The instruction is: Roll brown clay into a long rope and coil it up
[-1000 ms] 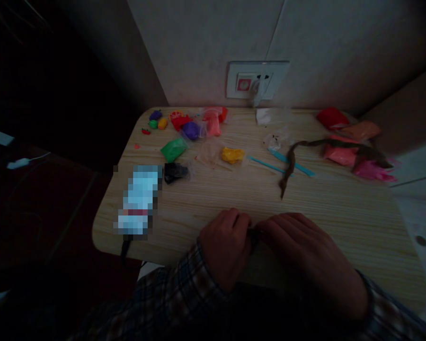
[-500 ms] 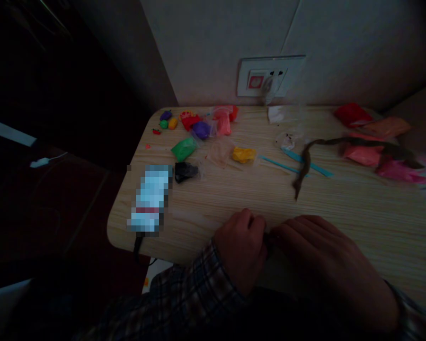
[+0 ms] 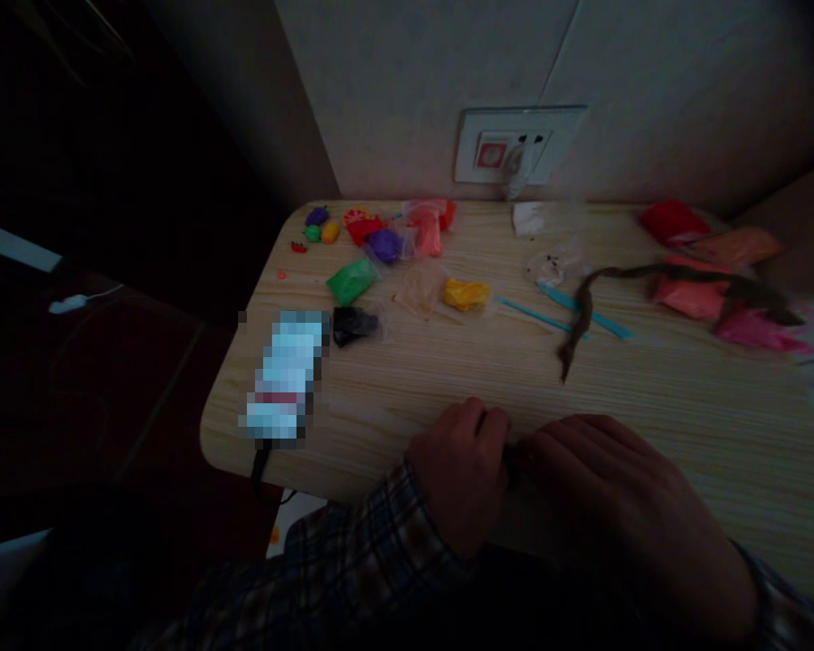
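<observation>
Close to the table's near edge, my left hand (image 3: 462, 470) is closed, its fingers curled in. My right hand (image 3: 630, 506) bends toward it from the right, fingers together, the two nearly meeting at the fingertips. Between them shows a small dark piece (image 3: 514, 457), too dim to name. Beyond my hands lies a long, wavy brown strip (image 3: 583, 312), which looks like modelling clay; its far end rests over pink packets on the right. Two blue flat tools, one a wider blade (image 3: 593, 312) and one a thin stick (image 3: 533, 312), lie beside the strip.
Clay packets lie across the wooden table (image 3: 380, 398): green (image 3: 351, 282), black (image 3: 354, 325), yellow (image 3: 467, 294), purple (image 3: 384, 244) and red (image 3: 674, 221). Small fruit-shaped pieces (image 3: 316, 226) sit at the back left. A lit phone (image 3: 286, 375) with a cable lies left. A wall socket (image 3: 521, 145) is behind.
The view has shifted very slightly. Both hands stay in almost the same place, with only a small movement of the right fingers; the things on the table lie as before.
</observation>
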A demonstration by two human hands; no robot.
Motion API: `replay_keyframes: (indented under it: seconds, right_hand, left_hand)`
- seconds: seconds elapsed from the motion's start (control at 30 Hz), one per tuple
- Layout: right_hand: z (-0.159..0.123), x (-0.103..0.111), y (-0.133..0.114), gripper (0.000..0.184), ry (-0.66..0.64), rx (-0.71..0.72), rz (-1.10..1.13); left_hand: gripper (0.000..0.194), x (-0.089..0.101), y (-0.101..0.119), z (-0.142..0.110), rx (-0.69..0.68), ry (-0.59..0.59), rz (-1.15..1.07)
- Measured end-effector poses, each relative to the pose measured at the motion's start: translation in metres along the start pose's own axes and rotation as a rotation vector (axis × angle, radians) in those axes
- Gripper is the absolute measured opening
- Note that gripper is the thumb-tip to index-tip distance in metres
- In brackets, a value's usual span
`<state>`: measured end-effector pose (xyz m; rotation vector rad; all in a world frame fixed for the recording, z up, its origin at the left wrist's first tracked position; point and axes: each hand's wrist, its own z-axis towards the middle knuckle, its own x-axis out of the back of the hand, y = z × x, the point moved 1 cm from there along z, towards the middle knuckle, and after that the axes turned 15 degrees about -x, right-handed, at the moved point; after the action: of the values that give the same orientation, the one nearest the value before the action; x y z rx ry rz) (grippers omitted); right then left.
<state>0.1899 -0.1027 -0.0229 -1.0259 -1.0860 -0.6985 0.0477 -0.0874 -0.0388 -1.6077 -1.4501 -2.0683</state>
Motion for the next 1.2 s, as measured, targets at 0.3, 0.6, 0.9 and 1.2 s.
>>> replay_keyframes:
  seconds: [0.3, 0.6, 0.9, 1.2]
  right_hand:
    - [-0.001, -0.002, 0.003, 0.036, -0.008, 0.000, -0.012]
    - [-0.001, -0.002, 0.001, 0.037, -0.018, -0.018, -0.026]
    - [-0.003, -0.002, 0.003, 0.037, 0.018, -0.013, -0.030]
    - [-0.006, 0.000, 0.003, 0.028, -0.001, -0.132, 0.098]
  left_hand:
    - [0.025, 0.008, 0.002, -0.001, 0.076, 0.032, -0.022]
    - [0.013, 0.007, 0.011, 0.004, 0.123, -0.129, 0.067]
    - [0.059, 0.013, 0.002, -0.009, -0.018, -0.036, -0.165]
    - [0.050, 0.003, -0.018, -0.011, -0.300, 0.041, -0.333]
